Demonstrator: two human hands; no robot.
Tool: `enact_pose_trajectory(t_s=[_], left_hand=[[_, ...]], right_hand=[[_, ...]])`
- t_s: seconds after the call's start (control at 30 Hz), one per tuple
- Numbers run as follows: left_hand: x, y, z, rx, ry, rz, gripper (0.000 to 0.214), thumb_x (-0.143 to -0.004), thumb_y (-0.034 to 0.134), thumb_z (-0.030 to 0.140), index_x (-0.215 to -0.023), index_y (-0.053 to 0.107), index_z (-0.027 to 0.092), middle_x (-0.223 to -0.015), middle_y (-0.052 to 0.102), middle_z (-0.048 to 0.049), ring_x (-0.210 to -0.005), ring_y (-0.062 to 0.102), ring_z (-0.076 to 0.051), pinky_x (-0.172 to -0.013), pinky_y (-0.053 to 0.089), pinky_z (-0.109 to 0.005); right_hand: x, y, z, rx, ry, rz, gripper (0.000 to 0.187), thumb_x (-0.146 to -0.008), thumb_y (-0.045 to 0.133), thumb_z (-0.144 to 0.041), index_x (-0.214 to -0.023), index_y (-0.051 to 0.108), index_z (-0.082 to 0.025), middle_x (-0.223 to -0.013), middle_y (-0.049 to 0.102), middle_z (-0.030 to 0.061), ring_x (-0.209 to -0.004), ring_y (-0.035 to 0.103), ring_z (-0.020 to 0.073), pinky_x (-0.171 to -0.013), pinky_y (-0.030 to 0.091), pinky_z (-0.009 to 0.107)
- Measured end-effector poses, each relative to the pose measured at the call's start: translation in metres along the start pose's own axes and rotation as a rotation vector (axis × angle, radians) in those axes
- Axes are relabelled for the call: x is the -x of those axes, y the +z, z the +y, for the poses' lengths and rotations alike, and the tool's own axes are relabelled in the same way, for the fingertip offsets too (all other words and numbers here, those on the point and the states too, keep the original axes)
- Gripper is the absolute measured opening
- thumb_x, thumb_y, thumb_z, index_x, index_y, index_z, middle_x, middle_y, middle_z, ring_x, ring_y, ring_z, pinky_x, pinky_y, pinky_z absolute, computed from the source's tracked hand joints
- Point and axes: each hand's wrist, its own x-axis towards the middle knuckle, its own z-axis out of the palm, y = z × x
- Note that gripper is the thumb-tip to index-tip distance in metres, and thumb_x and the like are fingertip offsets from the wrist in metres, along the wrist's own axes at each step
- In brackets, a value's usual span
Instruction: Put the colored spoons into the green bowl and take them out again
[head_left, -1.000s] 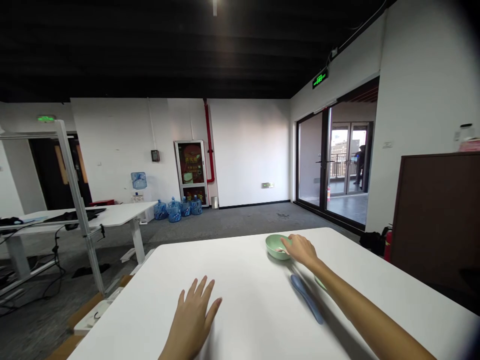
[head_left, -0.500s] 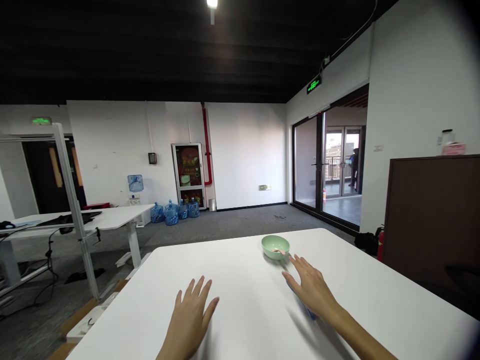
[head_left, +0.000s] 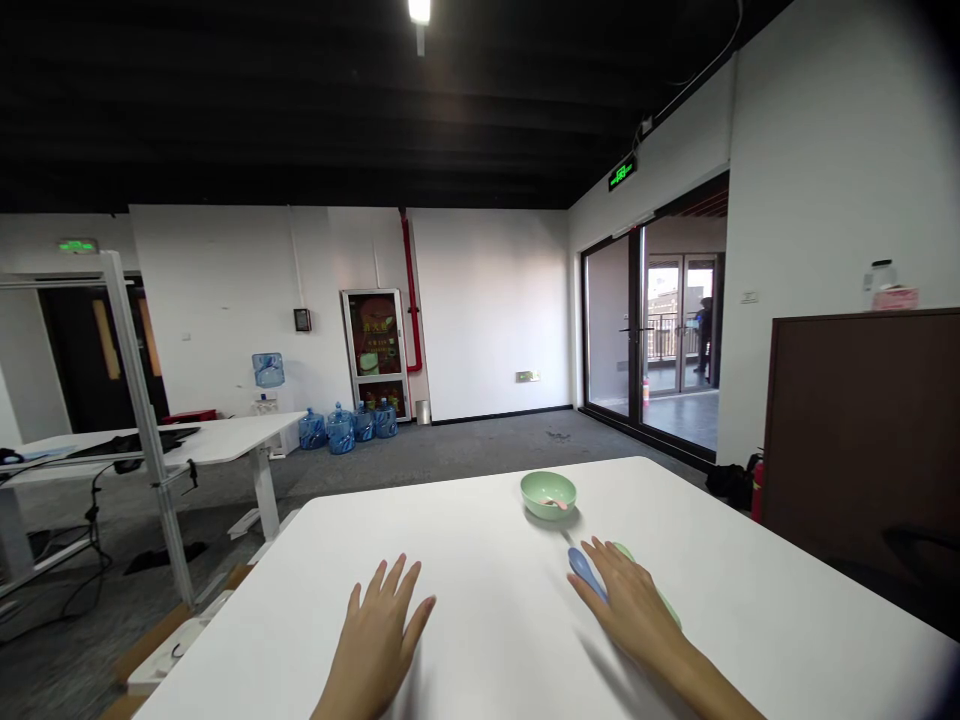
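Note:
My left hand (head_left: 379, 625) rests palm down near the table's front edge with its fingers apart, touching nothing but the white table top (head_left: 465, 535). My right hand (head_left: 630, 605) lies over a blue spoon (head_left: 582, 567) and hides most of its length. A curved pale green item (head_left: 666, 606) shows on both sides of that hand; its shape is mostly hidden. Just beyond my fingertips stands a round pale green bowl (head_left: 548, 495), with a small pink item (head_left: 553, 503) inside it.
Beyond the table are white desks (head_left: 165, 445) and an upright aluminium frame (head_left: 142, 430) at left, blue water jugs (head_left: 341, 430) by the far wall, and a dark brown cabinet (head_left: 862, 430) at right. A person (head_left: 703, 335) stands beyond the glass doors.
My right hand has moved back from the bowl's rim and now lies over the blue spoon. My left hand stays almost still. The whole view has shifted slightly as my head turned.

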Motion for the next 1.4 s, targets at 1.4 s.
enact_pose_trajectory(t_s=[1.4], left_hand=[[-0.007,0.012,-0.004,0.015,0.003,-0.023,0.057,-0.104,0.035,0.05,-0.154,0.051,0.027,-0.165,0.047,-0.0082,-0.155,0.038,-0.036,-0.123,0.037,-0.064]], right_hand=[[-0.193,-0.006,-0.018,0.159,0.195,-0.106,0.038,-0.089,0.067,-0.035,-0.117,0.075,-0.012,-0.127,0.073,0.021,-0.124,0.065,0.0339,-0.09,0.05,0.036]])
